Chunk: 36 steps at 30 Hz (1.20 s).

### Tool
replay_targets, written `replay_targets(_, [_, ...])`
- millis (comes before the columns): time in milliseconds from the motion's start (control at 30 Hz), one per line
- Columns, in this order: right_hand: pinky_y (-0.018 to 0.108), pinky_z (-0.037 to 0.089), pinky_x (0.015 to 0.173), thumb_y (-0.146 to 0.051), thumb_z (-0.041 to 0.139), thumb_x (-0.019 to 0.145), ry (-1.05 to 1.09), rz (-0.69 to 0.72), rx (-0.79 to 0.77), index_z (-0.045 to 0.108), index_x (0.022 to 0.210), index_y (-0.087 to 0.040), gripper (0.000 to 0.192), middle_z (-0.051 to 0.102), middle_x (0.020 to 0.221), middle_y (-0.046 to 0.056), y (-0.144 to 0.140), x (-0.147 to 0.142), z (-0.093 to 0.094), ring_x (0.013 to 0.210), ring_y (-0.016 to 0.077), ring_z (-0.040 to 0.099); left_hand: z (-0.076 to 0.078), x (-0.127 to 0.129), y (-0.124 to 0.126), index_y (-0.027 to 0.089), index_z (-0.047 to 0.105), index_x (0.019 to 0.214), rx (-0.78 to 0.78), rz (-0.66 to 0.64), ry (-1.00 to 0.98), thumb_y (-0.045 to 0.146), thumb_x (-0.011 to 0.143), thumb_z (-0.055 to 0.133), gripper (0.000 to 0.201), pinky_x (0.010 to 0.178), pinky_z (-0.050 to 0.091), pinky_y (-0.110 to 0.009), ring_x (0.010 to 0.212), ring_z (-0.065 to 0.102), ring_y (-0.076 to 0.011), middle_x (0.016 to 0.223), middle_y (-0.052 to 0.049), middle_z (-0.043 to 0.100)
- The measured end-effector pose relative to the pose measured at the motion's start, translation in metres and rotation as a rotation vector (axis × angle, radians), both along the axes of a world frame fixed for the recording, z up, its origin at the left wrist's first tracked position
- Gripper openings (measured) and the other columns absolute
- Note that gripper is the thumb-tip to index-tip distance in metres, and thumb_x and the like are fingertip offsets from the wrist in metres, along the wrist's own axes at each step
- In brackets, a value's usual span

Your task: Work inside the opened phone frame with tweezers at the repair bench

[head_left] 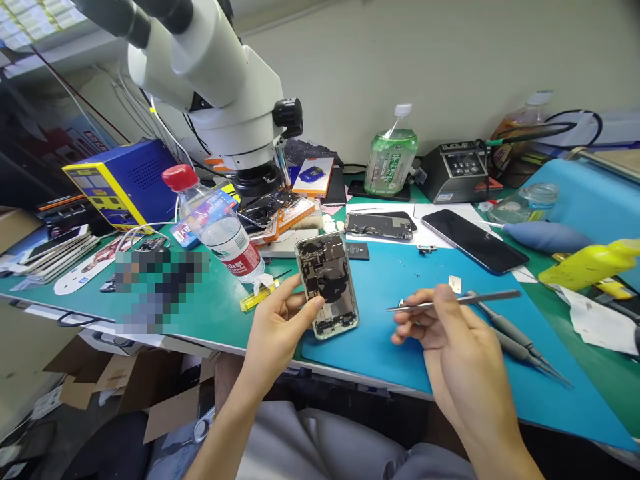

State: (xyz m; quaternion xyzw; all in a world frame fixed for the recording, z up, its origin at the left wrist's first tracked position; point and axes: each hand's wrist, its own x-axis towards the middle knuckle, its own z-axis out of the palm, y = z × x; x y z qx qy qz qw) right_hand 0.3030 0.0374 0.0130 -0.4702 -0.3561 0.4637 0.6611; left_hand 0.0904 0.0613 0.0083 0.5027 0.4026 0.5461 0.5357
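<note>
My left hand (280, 327) grips an opened smartphone (333, 287) by its left edge, tilted toward me above the blue mat (385, 353). The phone's inner boards and frame lie exposed. Metal tweezers (465, 300) rest between the thumb and fingers of my right hand (455, 340), their thin tip pointing left toward the phone but apart from it. Behind the phone lies a flat black battery (358, 251). A phone screen assembly (379, 226) sits farther back on white paper, and a dark phone (474, 241) lies right of it.
A microscope (220, 87) overhangs the bench at the back left. A red-capped water bottle (220, 230) stands near my left hand. Grey-handled pen-like tools (515, 333) lie beside my right hand. A green bottle (393, 157), a black control box (457, 172) and a yellow bottle (590, 270) stand or lie beyond.
</note>
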Motion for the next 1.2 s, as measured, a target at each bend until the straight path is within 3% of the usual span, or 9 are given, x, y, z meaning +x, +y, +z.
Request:
replay_targets(100, [0.028,0.058,0.044,-0.067,0.083,0.082,0.107,-0.053,0.003,0.076,0.085,-0.020,0.048,0.070,0.073,0.005,0.002,0.003,0.004,0.060,0.0178,0.062,0.018,0.003,-0.018,0.022,0.077,0.126,-0.052,0.042,-0.034,0.033,0.092,0.084,0.037,0.065,0.056,-0.014,0.072,0.071,-0.0109,0.086,0.000,0.083])
replay_targets(267, [0.029,0.058,0.040,-0.067,0.086,0.078,0.108,-0.075,-0.027,0.078,0.087,-0.020,0.049,0.070,0.076,0.006,0.002,0.002,0.004,0.061,0.0196,0.063,0.055,0.008,-0.052,0.025,0.081,0.121,-0.155,0.072,-0.215,0.027,0.088,0.088,0.034,0.070,0.062,-0.017,0.075,0.076,-0.0132,0.085,0.000,0.084])
replay_targets(367, [0.029,0.058,0.039,-0.067,0.087,0.075,0.094,-0.050,-0.041,0.079,0.087,-0.020,0.050,0.071,0.076,0.007,0.001,0.001,0.003,0.062,0.0209,0.063,0.063,0.005,-0.058,0.025,0.082,0.122,-0.177,0.104,-0.181,0.029,0.086,0.090,0.037,0.076,0.066,-0.022,0.081,0.079,-0.0176,0.089,-0.001,0.085])
replay_targets(467, [0.030,0.058,0.038,-0.069,0.087,0.074,0.089,-0.025,-0.041,0.079,0.085,-0.019,0.052,0.071,0.075,0.008,0.000,0.001,0.002,0.061,0.0210,0.063,0.055,0.000,-0.051,0.022,0.081,0.125,-0.138,0.103,-0.055,0.033,0.085,0.091,0.043,0.077,0.065,-0.022,0.084,0.080,-0.0190,0.093,-0.003,0.086])
replay_targets(600, [0.028,0.057,0.039,-0.069,0.085,0.077,0.088,-0.010,-0.039,0.078,0.087,-0.019,0.051,0.068,0.071,0.006,-0.002,0.002,0.003,0.061,0.0202,0.061,0.026,-0.001,-0.026,0.021,0.078,0.127,-0.042,0.093,0.035,0.037,0.090,0.086,0.041,0.074,0.063,-0.019,0.087,0.079,-0.0182,0.098,-0.003,0.086])
replay_targets(767, [0.026,0.056,0.038,-0.065,0.084,0.081,0.102,-0.010,0.014,0.078,0.091,-0.020,0.047,0.068,0.079,0.006,-0.004,0.003,0.004,0.070,0.0202,0.060,-0.002,0.006,0.004,0.017,0.065,0.143,-0.061,0.066,0.035,0.044,0.091,0.083,0.061,0.068,0.062,-0.018,0.078,0.076,-0.0141,0.098,-0.004,0.086])
replay_targets(933, [0.027,0.062,0.048,-0.056,0.082,0.089,0.063,0.059,0.051,0.079,0.104,-0.021,0.039,0.071,0.096,0.007,-0.006,0.003,0.003,0.080,0.0201,0.065,-0.005,0.009,0.010,0.015,0.057,0.148,-0.081,0.019,0.038,0.049,0.090,0.083,0.071,0.073,0.064,-0.022,0.083,0.078,-0.0166,0.106,-0.007,0.086])
replay_targets(1100, [0.026,0.061,0.053,-0.052,0.073,0.098,-0.024,0.262,0.053,0.080,0.092,-0.019,0.034,0.068,0.078,0.003,-0.011,0.002,-0.003,0.068,0.0156,0.065,-0.008,0.005,0.008,0.017,0.060,0.140,-0.044,0.027,0.121,0.050,0.090,0.082,0.064,0.073,0.060,-0.020,0.091,0.077,-0.0172,0.113,-0.008,0.084])
replay_targets(1200, [0.024,0.059,0.056,-0.051,0.071,0.100,-0.078,0.299,0.043,0.081,0.090,-0.018,0.036,0.069,0.076,0.004,-0.012,0.000,-0.007,0.063,0.0139,0.066,-0.010,0.004,0.008,0.019,0.058,0.140,-0.043,0.013,0.164,0.051,0.091,0.081,0.063,0.078,0.059,-0.021,0.095,0.076,-0.0178,0.109,-0.006,0.084])
